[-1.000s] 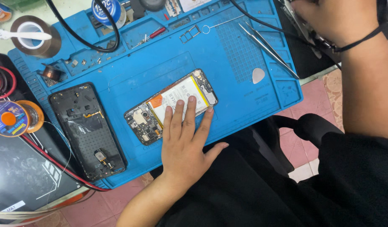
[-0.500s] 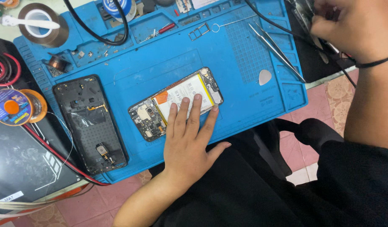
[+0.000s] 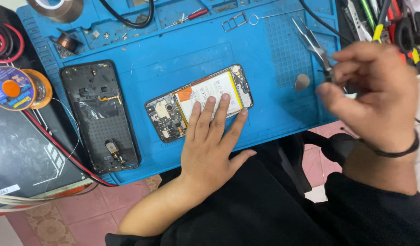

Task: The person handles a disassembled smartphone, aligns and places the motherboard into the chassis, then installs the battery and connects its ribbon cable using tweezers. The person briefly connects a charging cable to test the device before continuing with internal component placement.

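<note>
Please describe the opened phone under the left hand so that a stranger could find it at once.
Start at the blue work mat. Near its middle lies the opened phone, tilted, under the left hand. Unlike the black back cover beside it, it shows a white battery with an orange tab.

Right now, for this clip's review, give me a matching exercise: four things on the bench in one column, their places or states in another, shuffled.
Things:
1. opened phone
2. black back cover
3. tweezers
4. solder spool

Places or states:
A. lying off the blue mat, past its left edge
B. pinned under the left hand
C. lying on the mat's left part, inside face up
D. partly hidden behind the raised right hand

Pairs: 1-B, 2-C, 3-D, 4-A
</note>
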